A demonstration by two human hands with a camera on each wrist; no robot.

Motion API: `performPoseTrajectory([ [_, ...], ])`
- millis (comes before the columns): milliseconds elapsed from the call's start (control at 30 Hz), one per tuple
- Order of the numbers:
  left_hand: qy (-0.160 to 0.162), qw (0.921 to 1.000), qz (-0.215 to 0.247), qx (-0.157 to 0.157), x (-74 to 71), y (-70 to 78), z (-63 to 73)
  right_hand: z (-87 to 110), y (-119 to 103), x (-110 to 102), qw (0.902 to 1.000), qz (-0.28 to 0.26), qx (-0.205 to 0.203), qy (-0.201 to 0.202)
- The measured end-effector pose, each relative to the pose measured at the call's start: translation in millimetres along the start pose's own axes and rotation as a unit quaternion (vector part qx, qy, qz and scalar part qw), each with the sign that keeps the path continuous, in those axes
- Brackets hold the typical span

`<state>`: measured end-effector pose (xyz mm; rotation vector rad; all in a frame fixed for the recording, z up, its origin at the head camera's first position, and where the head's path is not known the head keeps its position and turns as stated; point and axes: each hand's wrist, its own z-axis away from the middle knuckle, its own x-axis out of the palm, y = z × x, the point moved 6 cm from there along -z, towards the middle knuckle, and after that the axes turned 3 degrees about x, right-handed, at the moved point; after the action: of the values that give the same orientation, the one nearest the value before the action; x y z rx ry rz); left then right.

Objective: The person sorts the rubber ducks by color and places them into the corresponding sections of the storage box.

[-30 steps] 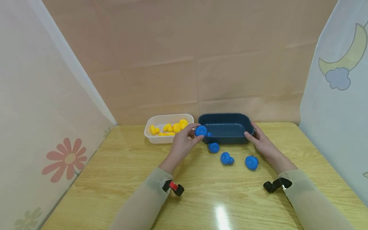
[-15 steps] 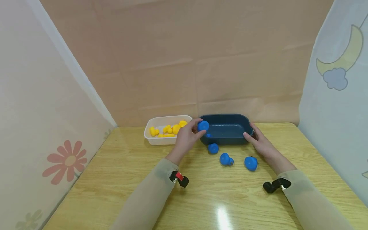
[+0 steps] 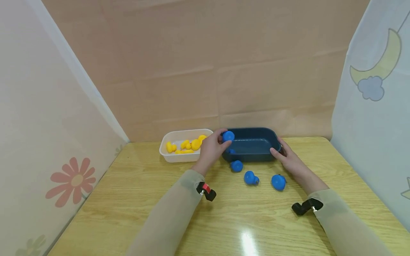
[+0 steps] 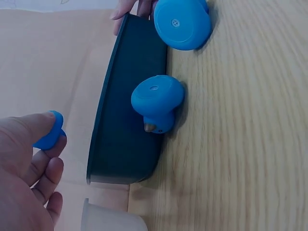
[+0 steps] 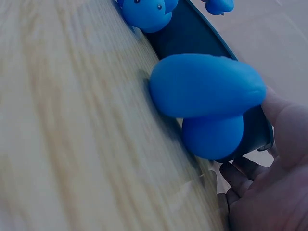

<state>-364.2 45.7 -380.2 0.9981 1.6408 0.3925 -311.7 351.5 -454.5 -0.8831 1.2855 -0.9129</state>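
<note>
Between thumb and fingers, my left hand [image 3: 209, 149] pinches a blue rubber duck [image 3: 228, 136] above the left end of a dark blue bin [image 3: 251, 157]. In the left wrist view that duck [image 4: 50, 131] is partly covered by the thumb. My right hand [image 3: 292, 161] grips the bin's right end, thumb at the rim and fingers outside. Three more blue ducks lie on the table in front: one close to the bin [image 3: 236, 166], one in the middle [image 3: 251, 177], one near my right wrist [image 3: 278, 182]. A small blue patch shows at the bin's left end; I cannot tell what it is.
A white bin [image 3: 164, 153] with several yellow ducks [image 3: 195, 144] stands left of the dark one, partly behind my left hand. Both bins are at the back of the wooden table [image 3: 134, 199], near a tan backdrop [image 3: 173, 71]. Printed cloth hangs on both sides.
My left hand has moved right and slightly away from me with the blue duck, from the bin's left front corner to above its left end. My right hand keeps its grip.
</note>
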Motion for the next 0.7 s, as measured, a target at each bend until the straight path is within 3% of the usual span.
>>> performPoseTrajectory([
  [333, 0.021, 0.9992, -0.032, 0.013, -1.4, -3.3, -0.5, -0.1, -2, 0, 1.0, 0.002, 0.0, 0.0],
  [700, 0.048, 0.9984, -0.003, 0.029, -1.5, 2.6, 16.0, 3.0, -2, -2, 1.0, 0.006, 0.002, 0.0],
])
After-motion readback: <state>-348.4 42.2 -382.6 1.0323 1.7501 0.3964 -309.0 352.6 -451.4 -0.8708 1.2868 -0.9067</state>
